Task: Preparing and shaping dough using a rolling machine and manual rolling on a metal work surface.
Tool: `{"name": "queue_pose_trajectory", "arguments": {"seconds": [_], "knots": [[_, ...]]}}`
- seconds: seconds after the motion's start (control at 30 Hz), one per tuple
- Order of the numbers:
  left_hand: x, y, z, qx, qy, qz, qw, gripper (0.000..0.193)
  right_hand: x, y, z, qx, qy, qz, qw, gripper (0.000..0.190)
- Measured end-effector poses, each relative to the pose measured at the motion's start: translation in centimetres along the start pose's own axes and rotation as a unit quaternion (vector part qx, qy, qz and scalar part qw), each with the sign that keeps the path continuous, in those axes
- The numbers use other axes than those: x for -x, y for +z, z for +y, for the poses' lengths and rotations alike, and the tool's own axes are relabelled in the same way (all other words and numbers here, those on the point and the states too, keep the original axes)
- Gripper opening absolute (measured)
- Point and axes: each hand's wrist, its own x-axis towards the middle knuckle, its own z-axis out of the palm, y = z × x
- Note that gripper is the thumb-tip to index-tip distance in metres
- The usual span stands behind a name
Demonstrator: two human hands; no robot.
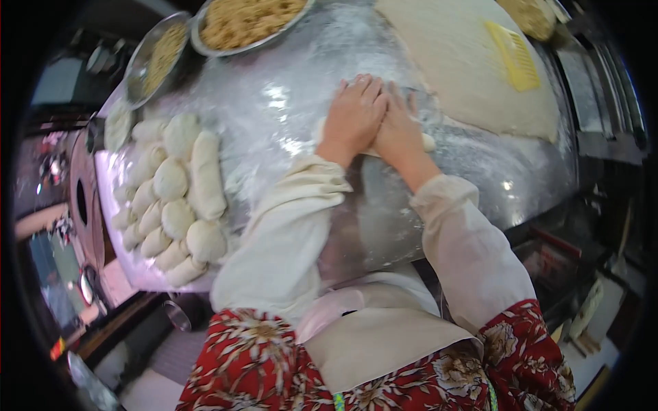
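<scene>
My left hand [354,115] and my right hand [401,126] lie flat and side by side, palms down, over a piece of dough [427,143] on the floured metal worktop [262,169]. Only the ends and lower edge of that dough show; the rest is under my hands. My fingers point away from me, and the left hand's fingertips touch or overlap the right hand. To the right lies a large flat sheet of dough [462,77], with a yellow plastic scraper [514,56] on it. Neither hand's fingers are wrapped around anything.
On the left sit several shaped dough pieces [171,179] and a long dough roll [207,174]. Behind them stand a metal bowl of crumbly filling [247,46] and a smaller metal bowl [134,85]. The worktop's rounded edge curves past the dough sheet on the right.
</scene>
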Motion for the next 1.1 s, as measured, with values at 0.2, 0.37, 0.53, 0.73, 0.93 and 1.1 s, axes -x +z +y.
{"name": "queue_pose_trajectory", "arguments": {"seconds": [0.2, 0.37, 0.53, 0.73, 0.93, 1.1], "knots": [[11.7, -3.5, 7.5, 0.105, -0.139, 0.017, 0.985, 0.058, 9.4, -2.6, -3.6, 0.002, -0.019, -0.04, 0.999, 0.054], [15.6, -7.6, 11.6, 0.127, -0.183, -0.036, 0.974, 0.06, 12.6, -8.2, -3.7, -0.115, -0.052, -0.104, 0.986, 0.068], [11.9, -6.2, 10.7, 0.124, -0.113, -0.009, 0.986, 0.066, 10.3, -6.3, -0.1, -0.122, -0.042, -0.108, 0.986, 0.062], [12.1, -8.8, 6.4, 0.258, -0.208, -0.135, 0.934, 0.065, 3.1, -7.9, -3.4, -0.318, 0.079, -0.29, 0.899, 0.049], [21.5, -14.9, 1.4, 0.56, -0.485, 0.15, 0.655, 0.049, -5.9, -6.7, -13.9, -0.462, 0.052, -0.298, 0.834, 0.034], [31.4, -22.0, -2.9, 0.696, -0.489, 0.422, 0.314, 0.042, -13.2, 1.5, -22.5, -0.242, -0.287, -0.059, 0.925, 0.042]]}}
